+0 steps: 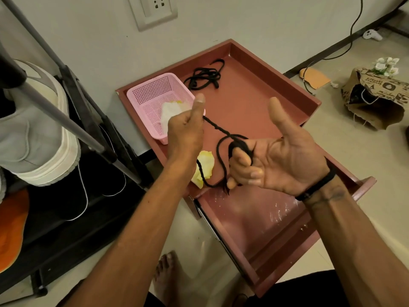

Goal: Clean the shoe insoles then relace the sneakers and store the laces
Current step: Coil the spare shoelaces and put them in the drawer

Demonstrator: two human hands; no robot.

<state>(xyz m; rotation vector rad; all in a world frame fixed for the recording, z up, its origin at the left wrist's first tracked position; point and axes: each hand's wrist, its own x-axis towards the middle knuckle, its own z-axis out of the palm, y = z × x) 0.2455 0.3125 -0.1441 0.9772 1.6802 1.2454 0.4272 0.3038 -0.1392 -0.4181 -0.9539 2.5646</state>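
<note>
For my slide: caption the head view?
Right hand winds black lace round its fingers, left hand feeding it above red tray.

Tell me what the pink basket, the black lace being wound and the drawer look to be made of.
Pink basket: moulded plastic, judging by its fine grid mesh and smooth rim.
Black lace: woven textile, matte, limp, coiled round the right hand fingers.
Drawer: probably laminated or painted board, reddish-brown, slightly glossy.
</note>
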